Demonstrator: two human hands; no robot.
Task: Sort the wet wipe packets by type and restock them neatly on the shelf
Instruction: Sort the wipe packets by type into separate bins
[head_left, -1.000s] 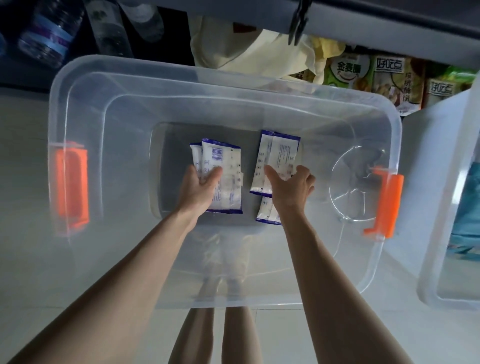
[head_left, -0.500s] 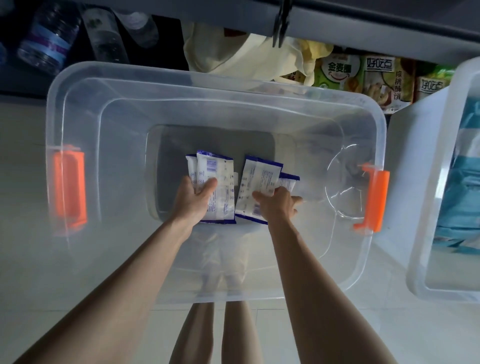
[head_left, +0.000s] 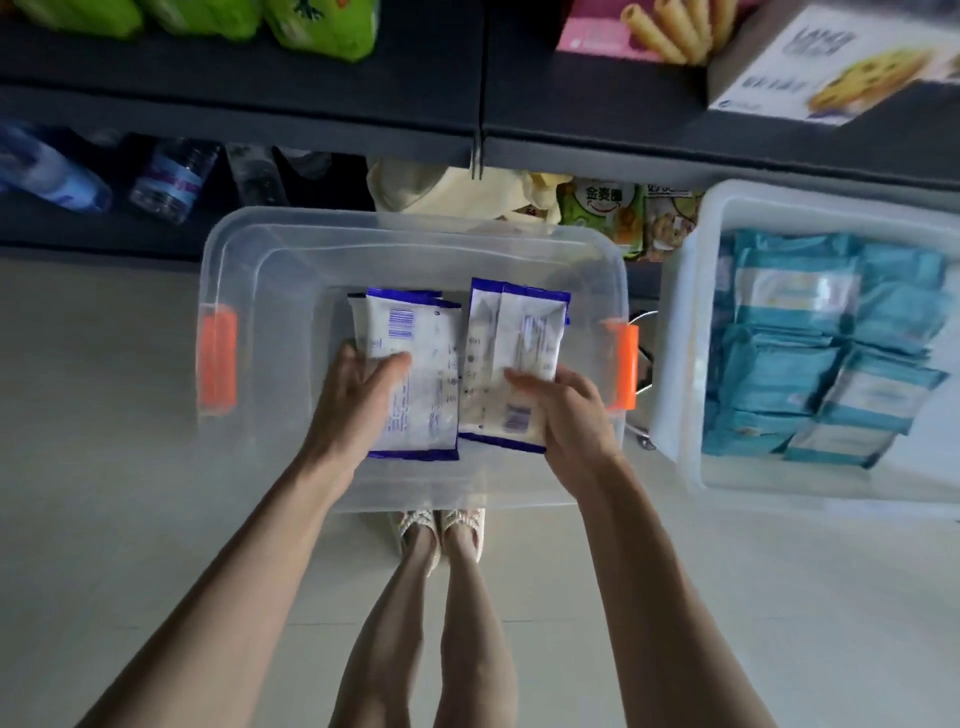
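head view: left grip (head_left: 358, 402) and right grip (head_left: 569, 415) each clamp a stack of blue-edged wipe packets (head_left: 418, 364), long axes aimed at the shelf (head_left: 597, 132) dead ahead.

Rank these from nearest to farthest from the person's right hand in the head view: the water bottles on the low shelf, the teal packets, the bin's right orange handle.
1. Right orange handle, just beside the right hand, which holds a white packet.
2. Teal packets, in the second bin to the right.
3. Water bottles, far left on the low shelf.
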